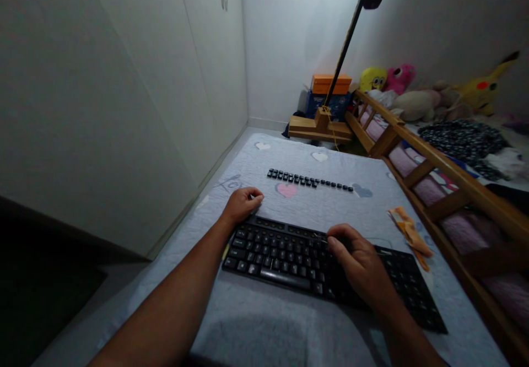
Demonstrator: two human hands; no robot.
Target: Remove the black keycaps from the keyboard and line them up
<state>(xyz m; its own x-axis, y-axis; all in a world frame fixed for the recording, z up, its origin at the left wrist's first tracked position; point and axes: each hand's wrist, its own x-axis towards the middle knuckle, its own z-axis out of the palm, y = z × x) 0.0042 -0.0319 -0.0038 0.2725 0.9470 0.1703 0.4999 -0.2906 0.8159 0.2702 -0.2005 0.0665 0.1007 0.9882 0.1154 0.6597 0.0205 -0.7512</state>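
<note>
The right hand (pixel 359 257) pinched a thin, wire-like tool (pixel 383 254) over the long black plastic keyboard (pixel 285 278), lower centre; the left hand (pixel 243 205) curled at its upper-left corner, its grip impossible to tell. A slipping wire could have scratched keys; tugging the soft pale-blue patterned sheet (pixel 326 210) could have scattered the small black keycaps (pixel 291 178) above centre.

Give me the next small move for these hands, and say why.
I'd probably steady the keyboard with the left hand: its fingers sit beyond the upper left corner, while the right hand holds a thin, wire-like tool over the keys.
</note>
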